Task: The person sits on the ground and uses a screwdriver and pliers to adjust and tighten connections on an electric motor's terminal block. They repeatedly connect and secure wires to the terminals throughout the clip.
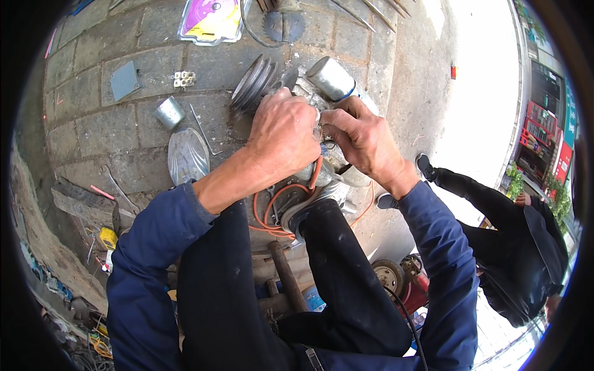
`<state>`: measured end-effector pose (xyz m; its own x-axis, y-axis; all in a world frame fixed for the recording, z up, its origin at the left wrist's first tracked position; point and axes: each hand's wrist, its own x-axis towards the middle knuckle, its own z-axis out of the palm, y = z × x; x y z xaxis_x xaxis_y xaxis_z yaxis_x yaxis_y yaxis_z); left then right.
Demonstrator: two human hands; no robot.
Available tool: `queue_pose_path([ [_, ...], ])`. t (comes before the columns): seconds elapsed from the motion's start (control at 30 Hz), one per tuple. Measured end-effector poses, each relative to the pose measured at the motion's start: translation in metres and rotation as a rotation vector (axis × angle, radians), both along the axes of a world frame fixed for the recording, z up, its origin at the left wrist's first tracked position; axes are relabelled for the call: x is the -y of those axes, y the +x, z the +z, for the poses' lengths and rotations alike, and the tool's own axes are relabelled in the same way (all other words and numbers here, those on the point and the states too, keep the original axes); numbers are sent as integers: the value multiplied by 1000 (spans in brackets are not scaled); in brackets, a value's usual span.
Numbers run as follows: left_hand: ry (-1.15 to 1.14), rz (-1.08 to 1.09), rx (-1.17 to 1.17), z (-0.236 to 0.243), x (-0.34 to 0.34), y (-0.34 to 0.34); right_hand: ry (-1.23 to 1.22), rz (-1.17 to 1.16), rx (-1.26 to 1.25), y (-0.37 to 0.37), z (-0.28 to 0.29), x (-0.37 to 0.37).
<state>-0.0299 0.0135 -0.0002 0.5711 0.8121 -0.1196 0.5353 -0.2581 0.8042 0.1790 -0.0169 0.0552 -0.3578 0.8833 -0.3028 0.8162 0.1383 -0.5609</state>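
Note:
Both hands meet over a metal machine with a grooved pulley (252, 83) at its left and a silver cylinder (332, 75) on its upper right. My left hand (283, 128) is closed, knuckles up, against the machine's middle. What its fingers hold is hidden beneath it. Close beside it, my right hand (364, 141) pinches at the same spot, thumb against bent forefinger. A small pale bit shows between the two hands, too small to name. Below them, an orange hose (314, 173) rises to the machine from a coil on the ground near my shoe.
Left of the machine lie a bent hex key (203, 130), a short metal cylinder (169, 112), a grey plate (125, 80) and a white terminal block (184, 78). A packaged disc (213, 18) and a round saw blade (284, 27) lie beyond. A person in black (513, 241) is at right.

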Motion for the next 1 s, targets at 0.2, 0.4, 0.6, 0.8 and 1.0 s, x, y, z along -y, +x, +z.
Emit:
queue_pose_path([
  [0.2, 11, 10, 7, 1, 1, 0, -22, -8, -25, 1, -1, -4],
  [0.4, 19, 13, 8, 2, 1, -1, 25, 45, 2, -2, 0, -9],
  [0.6, 20, -5, -6, 3, 1, -1, 15, 51, 125, -6, 1, 1],
  [0.8, 44, 7, -17, 4, 3, 0, 52, 86, 151, -6, 2, 10],
  [1.0, 31, 2, -19, 6, 2, -1, 106, 14, 54, -8, 0, 13],
])
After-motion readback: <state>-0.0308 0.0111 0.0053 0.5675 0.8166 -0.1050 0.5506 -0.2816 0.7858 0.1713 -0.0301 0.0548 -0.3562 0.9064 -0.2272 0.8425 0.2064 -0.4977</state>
